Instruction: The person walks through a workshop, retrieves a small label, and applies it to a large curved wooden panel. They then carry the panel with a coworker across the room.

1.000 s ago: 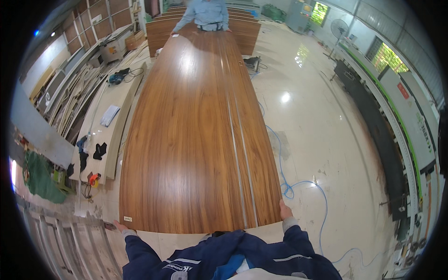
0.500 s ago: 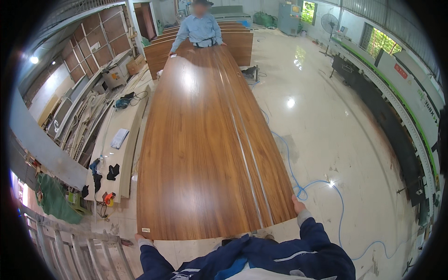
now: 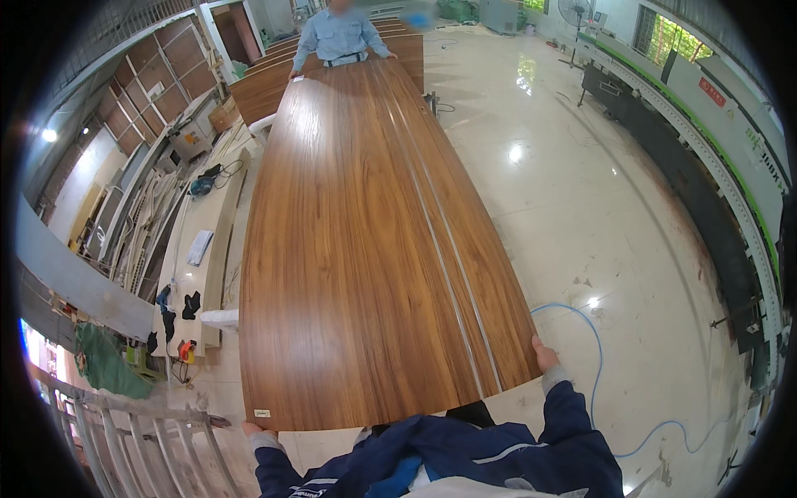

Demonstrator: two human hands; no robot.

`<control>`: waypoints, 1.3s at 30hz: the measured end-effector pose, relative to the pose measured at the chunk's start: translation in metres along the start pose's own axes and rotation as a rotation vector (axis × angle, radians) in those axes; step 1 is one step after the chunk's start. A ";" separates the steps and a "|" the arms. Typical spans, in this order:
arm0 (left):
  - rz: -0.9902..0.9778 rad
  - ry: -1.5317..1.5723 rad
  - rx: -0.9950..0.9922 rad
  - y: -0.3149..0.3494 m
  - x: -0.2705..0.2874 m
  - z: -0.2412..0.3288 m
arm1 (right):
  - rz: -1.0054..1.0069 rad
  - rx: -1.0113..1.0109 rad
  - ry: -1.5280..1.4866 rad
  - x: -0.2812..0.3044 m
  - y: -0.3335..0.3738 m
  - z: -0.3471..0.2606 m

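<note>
A long wood-grain panel [image 3: 349, 249] stretches away from me, with two thin pale strips [image 3: 432, 224] running along its right side and a small white label [image 3: 262, 413] at its near left corner. My left hand [image 3: 251, 428] grips that near left corner, its fingers partly hidden under the edge. On the near right side, my right hand [image 3: 545, 354] is closed around the panel's edge, with the thumb showing. At the far end a person [image 3: 336, 37] in a light blue shirt has both hands at the panel's corners.
White padded supports [image 3: 219, 319] poke out left of the panel. Beyond stand more wood-grain panels [image 3: 407, 62]. Pale boards [image 3: 212, 241] with tools lie left, near a metal railing [image 3: 149, 423]. A blue hose [image 3: 599, 357] crosses the floor; a long machine [image 3: 689, 183] lines the right.
The panel has shifted to the right, covering more of the blue hose and baring more of the white padded support on the left. Both my hands have kept their grip.
</note>
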State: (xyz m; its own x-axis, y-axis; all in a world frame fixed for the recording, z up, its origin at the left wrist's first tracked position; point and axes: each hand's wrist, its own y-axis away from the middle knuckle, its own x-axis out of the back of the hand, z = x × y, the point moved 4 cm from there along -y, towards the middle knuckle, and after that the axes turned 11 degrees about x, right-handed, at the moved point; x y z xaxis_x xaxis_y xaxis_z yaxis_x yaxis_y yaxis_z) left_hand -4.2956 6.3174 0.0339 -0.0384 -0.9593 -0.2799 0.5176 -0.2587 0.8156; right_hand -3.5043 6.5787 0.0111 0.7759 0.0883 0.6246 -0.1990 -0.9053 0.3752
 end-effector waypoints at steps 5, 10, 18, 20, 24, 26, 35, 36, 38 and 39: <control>-0.057 0.007 -0.018 0.047 -0.030 -0.085 | -0.054 -0.056 -0.034 0.069 -0.045 0.077; -0.047 -0.035 0.040 0.085 -0.035 -0.182 | 0.008 -0.042 0.020 0.167 -0.059 0.123; -0.060 0.025 0.105 0.130 0.001 -0.300 | 0.053 -0.039 0.067 0.284 -0.035 0.184; -0.051 0.053 0.115 0.138 0.020 -0.317 | 0.064 -0.061 0.110 0.295 -0.027 0.209; -0.066 0.045 0.085 0.164 0.057 -0.333 | -0.007 -0.113 0.061 0.297 -0.020 0.274; -0.079 0.058 0.045 0.180 0.076 -0.342 | -0.006 -0.090 0.081 0.294 -0.020 0.306; -0.007 0.150 -0.042 0.248 0.154 -0.438 | -0.101 -0.292 -0.243 0.316 -0.013 0.410; -0.003 0.147 -0.047 0.250 0.153 -0.450 | -0.098 -0.294 -0.234 0.325 -0.018 0.418; 0.037 0.105 -0.043 0.279 0.179 -0.495 | -0.090 -0.285 -0.224 0.354 -0.015 0.444; 0.142 0.051 0.006 0.288 0.191 -0.510 | -0.078 -0.283 -0.217 0.372 -0.006 0.456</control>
State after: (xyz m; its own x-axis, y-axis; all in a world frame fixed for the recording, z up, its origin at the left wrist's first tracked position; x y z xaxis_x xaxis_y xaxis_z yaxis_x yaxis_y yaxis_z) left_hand -3.7179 6.1172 -0.0434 0.0782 -0.9793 -0.1870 0.5098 -0.1219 0.8516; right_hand -2.9418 6.4280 -0.0713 0.8981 0.0352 0.4384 -0.2684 -0.7457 0.6098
